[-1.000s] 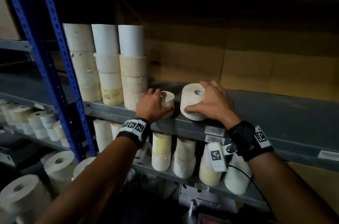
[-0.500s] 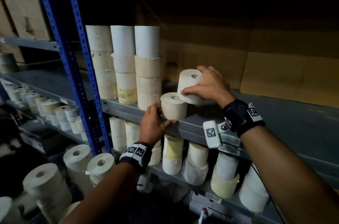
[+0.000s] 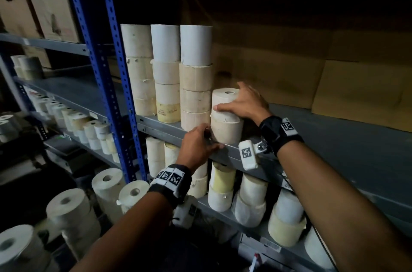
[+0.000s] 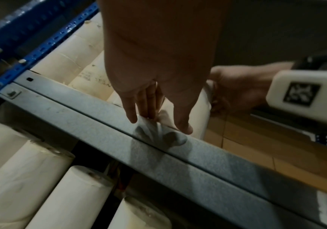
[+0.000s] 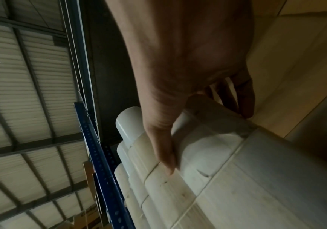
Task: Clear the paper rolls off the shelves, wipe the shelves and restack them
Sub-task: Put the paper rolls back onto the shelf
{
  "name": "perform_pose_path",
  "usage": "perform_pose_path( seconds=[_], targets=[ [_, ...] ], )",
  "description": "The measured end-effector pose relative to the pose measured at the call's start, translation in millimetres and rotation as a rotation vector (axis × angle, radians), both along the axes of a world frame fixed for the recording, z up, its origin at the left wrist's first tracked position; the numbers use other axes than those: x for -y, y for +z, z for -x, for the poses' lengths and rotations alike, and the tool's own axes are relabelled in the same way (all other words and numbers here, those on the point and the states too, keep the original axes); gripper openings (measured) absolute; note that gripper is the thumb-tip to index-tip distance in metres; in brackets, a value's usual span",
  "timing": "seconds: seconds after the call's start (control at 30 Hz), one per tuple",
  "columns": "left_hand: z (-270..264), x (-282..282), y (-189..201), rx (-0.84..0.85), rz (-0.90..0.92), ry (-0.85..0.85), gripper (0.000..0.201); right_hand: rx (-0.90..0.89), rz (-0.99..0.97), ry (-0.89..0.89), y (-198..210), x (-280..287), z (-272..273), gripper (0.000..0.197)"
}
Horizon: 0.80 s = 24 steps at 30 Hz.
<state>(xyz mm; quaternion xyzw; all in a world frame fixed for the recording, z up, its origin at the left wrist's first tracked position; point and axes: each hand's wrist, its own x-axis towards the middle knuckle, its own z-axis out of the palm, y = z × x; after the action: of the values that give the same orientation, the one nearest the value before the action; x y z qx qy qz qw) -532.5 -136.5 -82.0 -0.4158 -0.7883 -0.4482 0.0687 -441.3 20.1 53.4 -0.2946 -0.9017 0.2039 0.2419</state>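
On the grey shelf point(image 3: 334, 144) a cream paper roll point(image 3: 224, 102) stands upright on top of a second roll point(image 3: 226, 131), just right of three tall stacks of rolls point(image 3: 166, 71). My right hand point(image 3: 243, 104) grips the upper roll, thumb in front and fingers behind; the right wrist view shows the same hold of my right hand point(image 5: 207, 131) on the roll point(image 5: 213, 139). My left hand point(image 3: 207, 140) is open, its straight fingers point(image 4: 133, 111) touching the lower roll's base point(image 4: 203, 111) at the shelf's front edge point(image 4: 100, 124).
A blue perforated upright point(image 3: 107, 71) stands left of the stacks. Cardboard boxes point(image 3: 356, 84) line the shelf's back wall. More rolls fill the shelf below point(image 3: 223, 187) and the low area at the left point(image 3: 71, 211). To the right of the two-roll stack the shelf is bare.
My right hand lifted its roll off the shelf and set it on the roll beside my left hand. My left hand let go of that lower roll and now only touches it.
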Motion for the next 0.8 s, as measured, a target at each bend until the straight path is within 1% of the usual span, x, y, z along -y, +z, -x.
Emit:
perform_pose_path(
  seconds=[0.07, 0.13, 0.17, 0.2, 0.23, 0.33, 0.37, 0.43, 0.6, 0.67, 0.73, 0.8],
  targets=[
    [0.7, 4.8, 4.5, -0.013, -0.052, 0.002, 0.066, -0.045, 0.100, 0.060, -3.8, -9.6, -2.5, 0.136],
    [2.5, 4.8, 12.4, -0.024, -0.101, -0.009, 0.073, -0.102, 0.274, 0.144, -8.6, -19.5, -10.2, 0.144],
    [3.5, 2.6, 16.9, -0.026, -0.112, -0.017, 0.074, -0.115, 0.352, 0.186, -12.7, -23.2, -15.7, 0.143],
    [4.6, -1.0, 21.4, -0.020, -0.117, -0.028, 0.072, -0.113, 0.411, 0.233, -17.5, -24.5, -22.1, 0.137],
    [5.3, -5.0, 25.6, -0.013, -0.116, -0.042, 0.069, -0.115, 0.448, 0.280, -23.6, -25.0, -27.2, 0.128],
    [5.5, -15.0, 34.6, -0.033, -0.099, -0.053, 0.059, -0.179, 0.506, 0.363, -41.4, -23.0, -35.1, 0.102],
    [6.1, -17.1, 34.9, -0.030, -0.094, -0.049, 0.056, -0.207, 0.523, 0.370, -46.0, -23.5, -34.8, 0.096],
    [7.5, -19.0, 32.9, -0.030, -0.071, -0.036, 0.055, -0.244, 0.551, 0.362, -54.1, -27.4, -32.6, 0.096],
    [9.1, -18.5, 31.6, -0.032, -0.037, -0.037, 0.053, -0.258, 0.525, 0.320, -63.9, -30.9, -29.3, 0.119],
    [5.9, -12.3, 36.6, -0.015, -0.011, -0.061, 0.050, -0.236, 0.473, 0.283, -65.5, -31.7, -30.8, 0.121],
    [2.7, 1.9, 42.2, 0.015, 0.014, -0.089, 0.052, -0.199, 0.353, 0.176, -62.1, -23.9, -35.6, 0.111],
    [-0.1, 25.2, 42.5, 0.013, 0.050, -0.099, 0.061, -0.199, 0.211, 0.047, -64.7, -2.4, -47.1, 0.093]
  ],
)
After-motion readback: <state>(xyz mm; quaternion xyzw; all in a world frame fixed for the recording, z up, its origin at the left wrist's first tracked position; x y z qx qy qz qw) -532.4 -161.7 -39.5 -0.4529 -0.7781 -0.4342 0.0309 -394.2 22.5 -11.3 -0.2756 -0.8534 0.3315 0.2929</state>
